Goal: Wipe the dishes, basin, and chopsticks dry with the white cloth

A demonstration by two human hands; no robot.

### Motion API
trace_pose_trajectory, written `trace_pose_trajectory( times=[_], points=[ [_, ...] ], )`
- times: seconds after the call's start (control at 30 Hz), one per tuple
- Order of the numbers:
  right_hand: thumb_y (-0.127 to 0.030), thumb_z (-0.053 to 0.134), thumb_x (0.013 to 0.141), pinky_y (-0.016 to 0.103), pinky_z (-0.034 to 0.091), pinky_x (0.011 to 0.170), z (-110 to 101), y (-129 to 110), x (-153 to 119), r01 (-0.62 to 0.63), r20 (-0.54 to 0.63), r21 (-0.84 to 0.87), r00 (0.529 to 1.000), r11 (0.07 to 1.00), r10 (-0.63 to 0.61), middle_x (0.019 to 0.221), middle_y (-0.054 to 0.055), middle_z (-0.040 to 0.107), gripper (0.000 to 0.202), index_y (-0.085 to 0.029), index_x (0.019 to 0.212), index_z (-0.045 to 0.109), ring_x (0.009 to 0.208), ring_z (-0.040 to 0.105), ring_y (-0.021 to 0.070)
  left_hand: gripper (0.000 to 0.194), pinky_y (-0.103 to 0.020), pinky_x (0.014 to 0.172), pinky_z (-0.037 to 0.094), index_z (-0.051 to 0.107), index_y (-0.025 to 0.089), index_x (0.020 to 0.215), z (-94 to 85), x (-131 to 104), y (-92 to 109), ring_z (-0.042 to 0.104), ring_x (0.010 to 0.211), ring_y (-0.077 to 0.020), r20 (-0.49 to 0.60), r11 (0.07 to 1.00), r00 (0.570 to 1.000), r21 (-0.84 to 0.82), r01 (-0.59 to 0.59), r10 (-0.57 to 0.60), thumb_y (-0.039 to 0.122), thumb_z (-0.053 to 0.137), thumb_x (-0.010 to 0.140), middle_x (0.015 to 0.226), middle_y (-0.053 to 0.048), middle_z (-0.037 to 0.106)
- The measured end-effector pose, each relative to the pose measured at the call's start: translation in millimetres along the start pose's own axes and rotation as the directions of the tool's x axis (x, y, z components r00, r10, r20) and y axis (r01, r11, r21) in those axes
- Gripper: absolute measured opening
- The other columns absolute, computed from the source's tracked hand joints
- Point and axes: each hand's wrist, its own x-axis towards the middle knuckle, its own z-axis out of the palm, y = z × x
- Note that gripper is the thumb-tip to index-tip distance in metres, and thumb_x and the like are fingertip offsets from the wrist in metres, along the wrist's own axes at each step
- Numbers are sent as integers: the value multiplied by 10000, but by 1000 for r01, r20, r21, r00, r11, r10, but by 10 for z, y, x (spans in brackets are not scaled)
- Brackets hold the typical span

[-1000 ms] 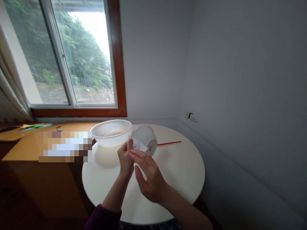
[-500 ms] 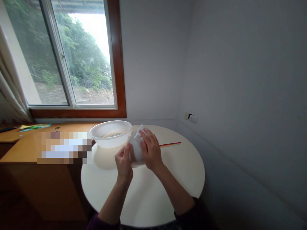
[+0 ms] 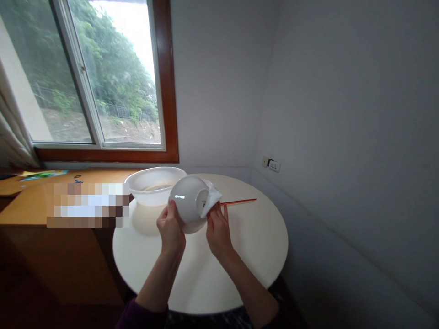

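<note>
A white bowl (image 3: pixel 187 201) is tilted on its side above the round table, its outer side and foot ring turned toward the camera and to the right. My left hand (image 3: pixel 170 230) is closed on the bowl's left edge, thumb on the outside. My right hand (image 3: pixel 218 228) holds a white cloth or tissue (image 3: pixel 212 200) against the bowl's foot, with its fingers partly hidden behind the cloth. Behind the bowl, to the left, stands a translucent white basin (image 3: pixel 154 195) with something unclear at its bottom.
Red chopsticks (image 3: pixel 240 201) lie on the round white table (image 3: pixel 254 246), right of my right hand. A wooden desk (image 3: pixel 30 208) with colourful papers (image 3: pixel 43 174) and a blurred patch adjoins at the left. The wall carries a socket (image 3: pixel 274 165).
The bowl has turned so that its underside shows. My right hand and the cloth have moved off its side to the foot. The whole view has shifted slightly.
</note>
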Motion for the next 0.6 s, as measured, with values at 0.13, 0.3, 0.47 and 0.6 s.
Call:
trace_pose_trajectory(
  times=[0.13,0.3,0.47,0.6],
  points=[
    [-258,426,871,482,-11,1118,52,-184,-133,115,94,-24,989,993,-112,1379,42,417,378,-233,1240,508,1329,270,206,257,-279,687,475,671,127,780,-12,28,-16,602,691,-141,13,1000,1000,-9,-9,9,368,646,696,764,-49,685],
    [-339,508,845,453,222,1075,124,-249,2,192,46,-89,981,977,-189,1352,146,411,404,-182,1216,467,1300,294,249,346,-273,661,466,662,138,803,-46,25,-95,594,684,-144,81,996,994,25,-80,78,457,654,669,736,-30,671],
    [-303,429,855,449,393,866,162,-191,192,180,-102,-254,972,950,-212,994,121,503,144,-192,937,469,977,456,260,346,-255,624,445,658,137,747,-68,21,-150,557,639,-128,95,983,984,95,-157,148,470,659,653,675,-7,649],
    [-191,347,812,417,400,771,133,-111,179,339,-24,-369,927,865,-374,877,96,486,99,-181,852,437,840,427,238,339,-255,613,436,661,128,722,-80,54,-182,550,631,-127,60,989,992,94,-114,109,455,674,635,674,-14,646]
  ],
)
